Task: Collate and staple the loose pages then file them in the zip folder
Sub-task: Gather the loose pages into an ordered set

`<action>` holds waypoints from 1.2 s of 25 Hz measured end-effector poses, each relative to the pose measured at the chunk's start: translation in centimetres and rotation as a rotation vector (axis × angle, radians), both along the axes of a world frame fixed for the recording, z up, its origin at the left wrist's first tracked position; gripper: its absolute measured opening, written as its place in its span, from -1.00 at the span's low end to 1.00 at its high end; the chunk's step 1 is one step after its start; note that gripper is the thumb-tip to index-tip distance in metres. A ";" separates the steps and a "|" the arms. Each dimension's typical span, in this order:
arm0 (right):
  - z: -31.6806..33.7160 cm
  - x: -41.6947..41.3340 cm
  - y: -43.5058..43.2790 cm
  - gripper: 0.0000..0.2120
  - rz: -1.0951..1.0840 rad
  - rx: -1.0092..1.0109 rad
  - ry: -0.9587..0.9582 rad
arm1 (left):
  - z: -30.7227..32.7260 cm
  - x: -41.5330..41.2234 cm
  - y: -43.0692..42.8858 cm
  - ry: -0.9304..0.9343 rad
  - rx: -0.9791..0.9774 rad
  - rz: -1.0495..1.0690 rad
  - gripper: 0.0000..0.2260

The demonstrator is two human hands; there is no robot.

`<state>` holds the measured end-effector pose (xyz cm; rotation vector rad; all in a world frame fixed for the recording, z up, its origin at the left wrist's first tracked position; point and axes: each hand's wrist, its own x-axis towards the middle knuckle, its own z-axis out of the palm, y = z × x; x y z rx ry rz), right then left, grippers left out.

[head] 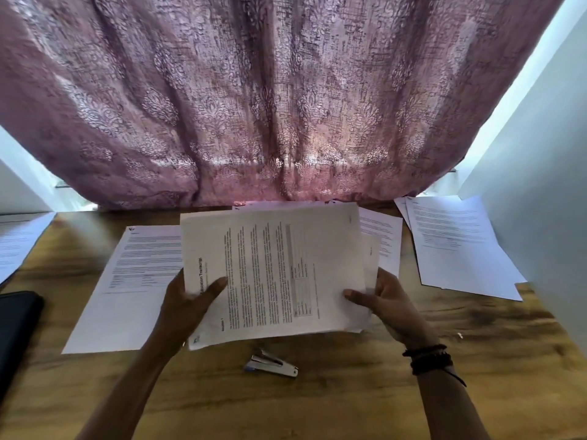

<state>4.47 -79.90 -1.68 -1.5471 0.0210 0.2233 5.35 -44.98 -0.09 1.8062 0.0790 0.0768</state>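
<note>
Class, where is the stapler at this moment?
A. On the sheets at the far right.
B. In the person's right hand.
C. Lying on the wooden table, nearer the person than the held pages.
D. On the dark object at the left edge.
C: the stapler lies untouched on the table, near the stack of pages that the left hand and right hand grip.

Home room: patterned mauve curtain over window, wooden table, white walls.

At 8 o'clock the edge cuts a dark flat thing; I cannot tell what it is. Small print on the held pages is unreadable.
</note>
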 end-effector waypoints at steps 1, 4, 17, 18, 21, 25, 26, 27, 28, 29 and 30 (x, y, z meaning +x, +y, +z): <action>0.3 0.3 0.0 -0.55 -0.007 0.011 0.006 | 0.2 0.0 0.1 -0.007 0.006 -0.001 -0.72; 0.5 1.0 0.3 -0.59 0.022 -0.063 0.019 | 0.4 -0.1 0.1 -0.032 0.043 -0.044 -0.75; 0.6 2.1 1.5 -0.44 0.235 -0.117 0.036 | -0.8 -1.3 2.2 0.103 -0.166 -0.001 -0.77; 0.6 2.3 1.6 -0.43 0.224 -0.092 0.032 | -0.9 -1.3 2.6 0.170 -0.224 -0.023 -0.76; 0.0 2.9 2.1 -0.31 0.201 -0.166 -0.016 | -1.6 -1.8 3.7 0.305 -0.301 -0.147 -0.70; -0.5 3.6 3.5 -0.48 0.143 -0.067 -0.036 | -2.4 -1.8 3.8 0.131 -0.136 0.002 -0.72; -0.5 3.8 3.8 -0.51 0.110 -0.017 -0.044 | -2.2 -1.8 3.7 0.108 -0.165 0.046 -0.72; -0.4 4.0 4.3 -0.54 0.076 0.025 -0.063 | -1.9 -1.7 3.7 0.088 -0.199 0.067 -0.70; -0.3 4.2 4.8 -0.60 0.044 0.053 -0.078 | -1.7 -1.6 3.8 0.064 -0.226 0.070 -0.68; -0.5 4.3 5.2 -0.66 0.021 0.069 -0.084 | -1.6 -1.6 3.9 0.043 -0.242 0.065 -0.68; -0.7 4.3 5.6 -0.72 0.008 0.077 -0.086 | -1.5 -1.7 4.0 0.027 -0.247 0.062 -0.69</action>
